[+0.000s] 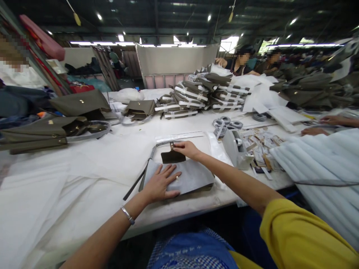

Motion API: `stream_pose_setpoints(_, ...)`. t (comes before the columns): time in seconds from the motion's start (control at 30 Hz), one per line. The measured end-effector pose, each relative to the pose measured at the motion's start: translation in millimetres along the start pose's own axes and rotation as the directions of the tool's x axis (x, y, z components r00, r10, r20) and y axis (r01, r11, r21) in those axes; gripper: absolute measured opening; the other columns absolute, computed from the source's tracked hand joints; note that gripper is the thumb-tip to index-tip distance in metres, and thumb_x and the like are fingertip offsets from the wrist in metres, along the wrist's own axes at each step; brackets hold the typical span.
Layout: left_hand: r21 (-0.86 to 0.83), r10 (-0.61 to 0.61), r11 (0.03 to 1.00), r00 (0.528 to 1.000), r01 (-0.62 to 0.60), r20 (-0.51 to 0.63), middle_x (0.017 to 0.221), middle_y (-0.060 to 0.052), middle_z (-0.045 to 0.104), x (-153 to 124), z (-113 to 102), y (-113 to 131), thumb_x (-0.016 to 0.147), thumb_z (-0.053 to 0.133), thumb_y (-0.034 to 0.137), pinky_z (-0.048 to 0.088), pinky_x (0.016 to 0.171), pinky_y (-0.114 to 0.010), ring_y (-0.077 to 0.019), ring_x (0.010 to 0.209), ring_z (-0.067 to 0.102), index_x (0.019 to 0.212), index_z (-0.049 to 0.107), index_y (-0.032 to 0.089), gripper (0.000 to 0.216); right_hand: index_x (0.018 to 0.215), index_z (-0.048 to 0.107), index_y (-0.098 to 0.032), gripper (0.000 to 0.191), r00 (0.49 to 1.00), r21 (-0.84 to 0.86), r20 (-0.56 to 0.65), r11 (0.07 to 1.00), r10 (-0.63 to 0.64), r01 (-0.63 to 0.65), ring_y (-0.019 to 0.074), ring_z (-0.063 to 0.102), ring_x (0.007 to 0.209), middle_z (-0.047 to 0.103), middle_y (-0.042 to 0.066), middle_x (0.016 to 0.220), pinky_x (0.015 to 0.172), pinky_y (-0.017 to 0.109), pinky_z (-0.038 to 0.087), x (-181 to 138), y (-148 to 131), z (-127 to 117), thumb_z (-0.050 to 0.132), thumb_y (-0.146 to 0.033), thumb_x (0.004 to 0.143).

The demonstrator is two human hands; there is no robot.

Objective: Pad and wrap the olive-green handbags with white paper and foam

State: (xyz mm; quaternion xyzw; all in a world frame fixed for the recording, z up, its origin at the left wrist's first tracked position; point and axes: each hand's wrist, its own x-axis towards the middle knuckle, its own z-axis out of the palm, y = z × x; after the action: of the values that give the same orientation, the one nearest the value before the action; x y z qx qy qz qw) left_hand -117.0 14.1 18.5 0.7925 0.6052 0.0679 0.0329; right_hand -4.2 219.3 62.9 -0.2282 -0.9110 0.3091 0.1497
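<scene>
A dark olive handbag [207, 189] lies on the white table in front of me, a thin grey-white sheet [196, 175] covering most of its front. My left hand [162, 183] is spread flat on that sheet, beside a small metal stud [177, 179] that shows through it. Beyond the sheet, the bag's dark flap [173, 157] is folded back, away from me. At its far end my right hand [186, 149] pinches a small metal clasp [172, 146]. A wrapped strap [153, 150] curves around behind the flap, and a dark strap end [134, 185] sticks out left.
Stacked olive bags [193, 93] with white wrapping stand at the back. More bags [36, 132] lie left. On the right are a tape dispenser [237, 149], tape rolls [226, 122], scattered tags [262, 144] and white foam sheets [322, 160]. A co-worker's hands [315, 131] are at far right.
</scene>
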Motion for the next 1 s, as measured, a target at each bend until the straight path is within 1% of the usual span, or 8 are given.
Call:
stream_pose_setpoints(0.1,-0.027,0.019,0.999,0.999,-0.02,-0.03,0.155,-0.015,0.035,-0.5,0.0,-0.5,0.087,0.049,0.07,0.016,0.117,-0.062,-0.0344,0.144,0.031,0.148,0.038,0.028,0.075,0.115,0.073,-0.023,0.026,0.974,0.052,0.055,0.975,-0.218,0.215,0.0157,0.064,0.11,0.07,0.002,0.117,0.1,0.026,0.047,-40.1,-1.0,0.9,0.06,-0.018,0.093)
stream_pose_setpoints(0.2,-0.062,0.025,0.998,0.998,-0.029,-0.059,0.137,-0.013,0.056,-1.1,-2.1,0.4,0.087,0.051,0.067,0.015,0.119,-0.058,-0.0304,0.131,0.049,0.142,0.046,0.025,0.069,0.116,0.073,-0.027,0.032,0.885,0.05,0.104,0.891,-0.455,0.452,0.0173,0.062,0.115,0.066,0.004,0.125,0.103,0.031,0.047,-73.1,9.0,9.0,0.056,-0.011,0.093)
stream_pose_setpoints(0.27,-0.078,0.022,0.997,0.997,-0.028,-0.069,0.125,-0.01,0.063,-1.3,-3.7,0.8,0.087,0.052,0.067,0.015,0.12,-0.055,-0.028,0.122,0.055,0.138,0.05,0.025,0.066,0.12,0.07,-0.027,0.036,0.849,0.028,0.111,0.855,-0.517,0.517,0.0187,0.059,0.119,0.063,0.006,0.131,0.105,0.034,0.046,-86.1,17.9,14.6,0.053,-0.01,0.095)
stream_pose_setpoints(0.37,-0.089,0.026,0.995,0.993,-0.037,-0.117,0.122,-0.007,0.065,-2.8,-3.6,0.5,0.086,0.055,0.067,0.017,0.121,-0.053,-0.0268,0.121,0.057,0.137,0.051,0.026,0.066,0.125,0.067,-0.027,0.038,0.829,0.013,0.108,0.834,-0.549,0.551,0.0184,0.056,0.123,0.06,0.007,0.135,0.107,0.035,0.044,-93.6,27.0,20.1,0.049,-0.009,0.097)
stream_pose_setpoints(0.5,-0.039,0.009,0.999,0.963,-0.02,-0.271,0.12,-0.01,0.068,-11.5,3.8,2.7,0.084,0.059,0.068,0.031,0.117,-0.051,-0.0261,0.113,0.062,0.13,0.057,0.02,0.066,0.127,0.065,-0.025,0.04,0.817,-0.025,0.12,0.821,-0.563,0.57,0.0182,0.055,0.125,0.057,0.008,0.138,0.107,0.035,0.044,-94.5,31.2,24.3,0.046,-0.009,0.097)
stream_pose_setpoints(0.63,0.017,0.067,0.998,0.925,-0.065,-0.375,0.122,-0.011,0.068,-23.1,11.8,9.8,0.094,0.057,0.045,0.046,0.108,-0.044,-0.0242,0.113,0.064,0.128,0.058,0.018,0.043,0.124,0.067,-0.022,0.038,0.779,-0.06,0.149,0.78,-0.61,0.622,0.02,0.056,0.122,0.06,0.01,0.134,0.103,0.038,0.046,-93.0,33.0,27.7,0.047,-0.007,0.096)
stream_pose_setpoints(0.8,-0.077,0.242,0.957,0.917,-0.28,-0.316,0.13,-0.005,0.065,-25.7,11.6,14.8,0.1,0.046,0.02,0.052,0.104,-0.032,-0.0168,0.12,0.061,0.134,0.054,0.024,0.035,0.119,0.069,-0.019,0.034,0.766,-0.082,0.168,0.766,-0.62,0.638,0.0204,0.059,0.117,0.063,0.012,0.129,0.1,0.036,0.047,-89.8,28.8,25.7,0.048,-0.008,0.095)
stream_pose_setpoints(1.0,-0.179,0.189,0.952,0.938,-0.248,-0.291,0.128,-0.003,0.066,-24.4,8.2,14.7,0.099,0.044,0.019,0.054,0.1,-0.028,-0.0153,0.116,0.063,0.133,0.056,0.027,0.037,0.106,0.073,-0.02,0.016,0.789,-0.116,0.216,0.788,-0.575,0.605,0.0179,0.063,0.101,0.069,0.007,0.11,0.092,0.029,0.048,-82.5,11.7,17.9,0.062,-0.019,0.094)
